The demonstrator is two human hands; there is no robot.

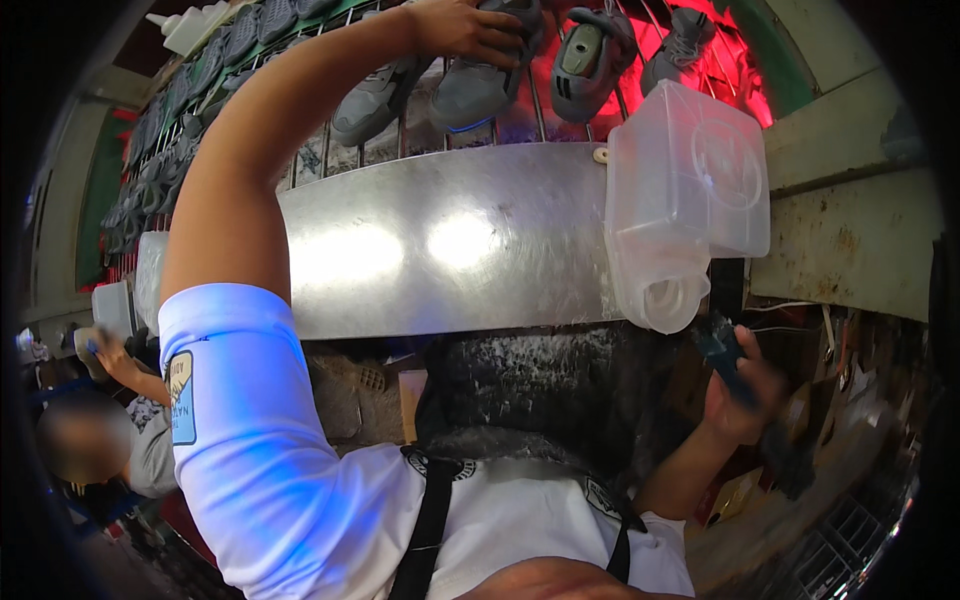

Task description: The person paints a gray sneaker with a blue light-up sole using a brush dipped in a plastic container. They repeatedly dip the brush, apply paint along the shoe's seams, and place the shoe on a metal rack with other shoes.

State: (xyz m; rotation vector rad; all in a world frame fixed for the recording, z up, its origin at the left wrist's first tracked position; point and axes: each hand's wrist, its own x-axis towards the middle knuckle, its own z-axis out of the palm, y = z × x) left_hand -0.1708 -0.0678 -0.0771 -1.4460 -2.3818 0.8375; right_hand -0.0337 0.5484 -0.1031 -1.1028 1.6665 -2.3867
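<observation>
My left arm reaches far forward over the metal ledge. The fingers of my left hand (462, 32) curl over the top of a grey shoe (475, 92) on the rod rack and grip it. More grey shoes stand beside it: one at its left (375, 104) and an open-topped one (590, 70) at its right. Low at the right, my right hand (738, 400) is closed around a dark, bluish, long object (722, 350). Motion blurs it, so its kind cannot be made out. Its upper end is close below the clear plastic container (690, 180).
A shiny metal ledge (540, 230) runs between me and the rack of metal rods, which glows red at the right. Rows of grey shoes (205, 65) continue at the far left. A white squeeze bottle (190, 28) lies there too. Another person's hand (118, 362) works at the left.
</observation>
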